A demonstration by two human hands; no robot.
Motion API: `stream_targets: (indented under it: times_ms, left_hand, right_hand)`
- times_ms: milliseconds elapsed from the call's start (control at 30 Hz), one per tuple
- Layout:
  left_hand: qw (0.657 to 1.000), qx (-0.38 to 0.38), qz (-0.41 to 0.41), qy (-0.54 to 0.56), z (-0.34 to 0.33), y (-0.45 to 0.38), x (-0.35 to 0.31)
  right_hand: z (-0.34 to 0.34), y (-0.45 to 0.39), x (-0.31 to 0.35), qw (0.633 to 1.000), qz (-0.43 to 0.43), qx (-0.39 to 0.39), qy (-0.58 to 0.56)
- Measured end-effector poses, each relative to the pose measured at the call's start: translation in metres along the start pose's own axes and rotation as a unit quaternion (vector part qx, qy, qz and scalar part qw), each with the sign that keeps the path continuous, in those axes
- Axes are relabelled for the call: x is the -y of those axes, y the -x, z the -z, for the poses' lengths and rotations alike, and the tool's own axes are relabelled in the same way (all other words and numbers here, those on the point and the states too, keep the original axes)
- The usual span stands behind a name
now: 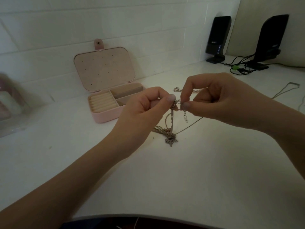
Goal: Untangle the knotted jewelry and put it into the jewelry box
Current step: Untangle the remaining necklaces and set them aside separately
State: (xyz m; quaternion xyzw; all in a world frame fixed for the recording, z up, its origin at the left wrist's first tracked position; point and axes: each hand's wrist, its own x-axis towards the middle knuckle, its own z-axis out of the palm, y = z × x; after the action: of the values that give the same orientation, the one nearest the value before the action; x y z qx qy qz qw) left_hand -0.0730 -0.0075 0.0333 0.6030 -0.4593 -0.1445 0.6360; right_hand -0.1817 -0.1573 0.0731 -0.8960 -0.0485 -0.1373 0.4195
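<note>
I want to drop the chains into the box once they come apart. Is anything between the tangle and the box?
Nothing visible blocks it. The jewelry box sits open, lid up, just behind the left hand. Both hands, with the right hand, pinch the tangled chains beside it.

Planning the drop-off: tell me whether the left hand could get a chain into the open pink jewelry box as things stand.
Probably yes. The pink jewelry box stands open just beside the left hand, with nothing between them, though that hand is pinching the tangled metal chains.
</note>
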Motion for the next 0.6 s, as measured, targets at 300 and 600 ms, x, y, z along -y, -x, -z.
stream_targets:
  times_ms: [300, 600]
  left_hand:
    - [0.983, -0.052, -0.107, -0.136, -0.001, 0.004, 0.000]
    - [0.968, -0.069, -0.162, -0.180, 0.000, 0.006, 0.003]
  right_hand:
    - [-0.003, 0.000, 0.000, 1.000, -0.021, 0.018, -0.009]
    - [-0.012, -0.001, -0.001, 1.000, 0.006, -0.007, -0.012]
